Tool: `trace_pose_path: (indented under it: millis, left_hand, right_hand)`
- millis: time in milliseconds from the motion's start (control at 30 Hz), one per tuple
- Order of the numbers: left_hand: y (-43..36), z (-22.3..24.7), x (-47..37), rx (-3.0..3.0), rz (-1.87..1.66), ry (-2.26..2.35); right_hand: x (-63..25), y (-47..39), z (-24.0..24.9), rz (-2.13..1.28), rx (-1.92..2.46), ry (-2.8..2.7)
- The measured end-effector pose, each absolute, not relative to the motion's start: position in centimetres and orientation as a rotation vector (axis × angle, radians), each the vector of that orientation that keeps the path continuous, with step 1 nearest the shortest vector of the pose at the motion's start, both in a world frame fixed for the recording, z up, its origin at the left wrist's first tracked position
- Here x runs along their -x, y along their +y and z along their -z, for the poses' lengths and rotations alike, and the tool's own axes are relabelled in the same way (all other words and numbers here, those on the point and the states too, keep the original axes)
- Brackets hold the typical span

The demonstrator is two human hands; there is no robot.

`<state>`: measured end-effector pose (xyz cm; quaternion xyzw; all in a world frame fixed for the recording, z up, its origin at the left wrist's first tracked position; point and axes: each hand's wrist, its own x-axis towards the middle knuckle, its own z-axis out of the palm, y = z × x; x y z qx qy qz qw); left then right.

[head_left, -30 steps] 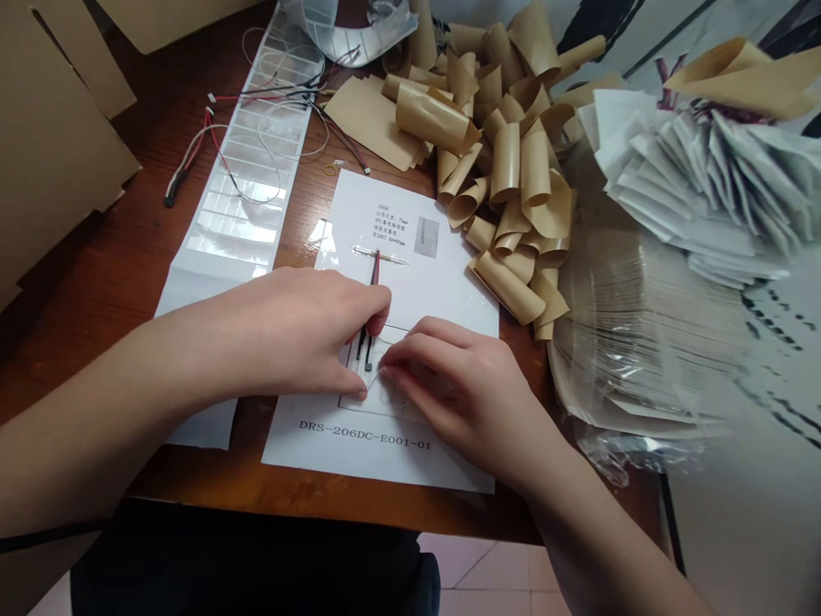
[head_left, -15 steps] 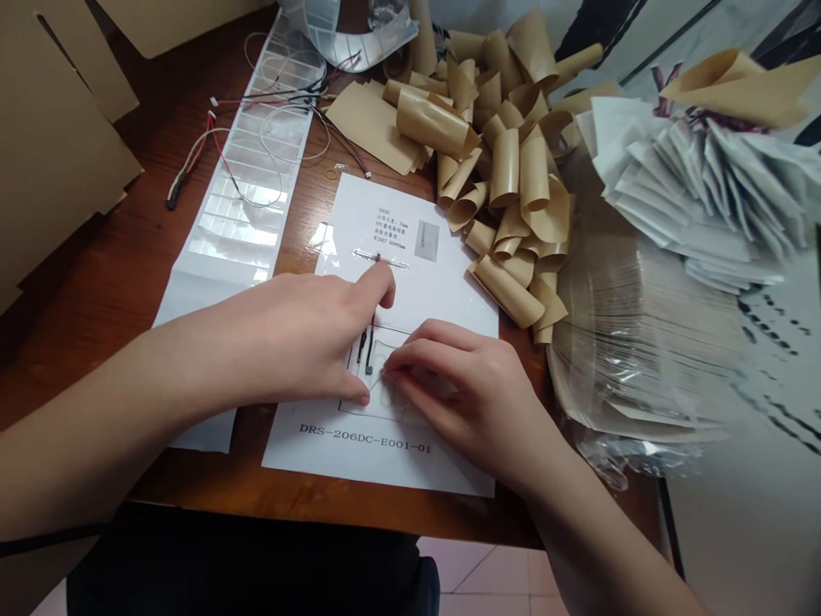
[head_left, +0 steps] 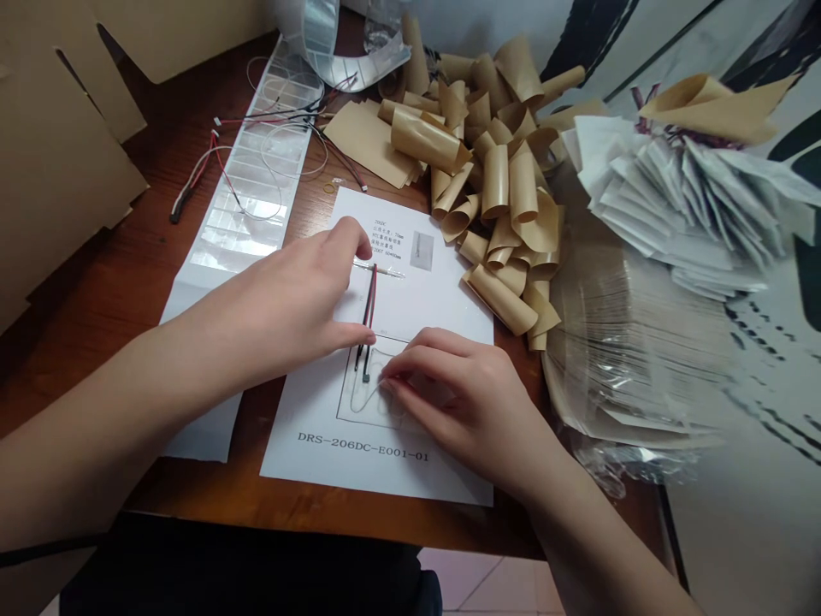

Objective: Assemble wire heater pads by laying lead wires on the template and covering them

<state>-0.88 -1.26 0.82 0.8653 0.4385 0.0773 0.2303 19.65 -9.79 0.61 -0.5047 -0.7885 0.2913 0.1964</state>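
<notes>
A printed white sheet [head_left: 321, 411] lies on the wooden table, with a drawn rectangle on its lower half. Red and black wires [head_left: 370, 304] run down the sheet from a strip of clear tape [head_left: 388, 272]. My left hand [head_left: 327, 287] reaches over the sheet from the left, thumb and fingers apart, its thumb tip beside the wires. My right hand [head_left: 449, 376] is pinched on a thin pale wire [head_left: 365, 404] that curves over the drawn rectangle. A small dark connector [head_left: 366, 376] sits at the wires' lower end.
Rolled brown paper pieces [head_left: 495, 184] are heaped behind the sheet. A strip of silvery labels [head_left: 247, 205] with loose wires [head_left: 221, 158] lies at the left, near cardboard [head_left: 57, 162]. Plastic-wrapped sheets [head_left: 641, 334] and bundled white packets [head_left: 673, 188] stand at the right.
My left hand has shifted up and left, uncovering more of the red and black wires. Its thumb has moved up the sheet. My right hand keeps its pinch. The view has shifted slightly.
</notes>
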Motion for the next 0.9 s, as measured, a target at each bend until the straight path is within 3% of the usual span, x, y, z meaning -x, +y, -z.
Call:
trace_pose_path:
  millis: [167,500,900]
  left_hand:
    - [-1.0,-0.3,0.6,-2.606,-0.192,0.959]
    - [-1.1,-0.3,0.1,-2.672,-0.031,1.011]
    - [-0.6,0.8,-0.5,-2.612,-0.467,1.038]
  right_hand:
    - [-19.8,-10.0,-0.4,-0.817,1.422,-2.218]
    - [-19.8,-9.8,-0.4,-0.835,1.430,-2.211]
    - [-19.7,-9.9,-0.2,-0.801,1.424,-2.219]
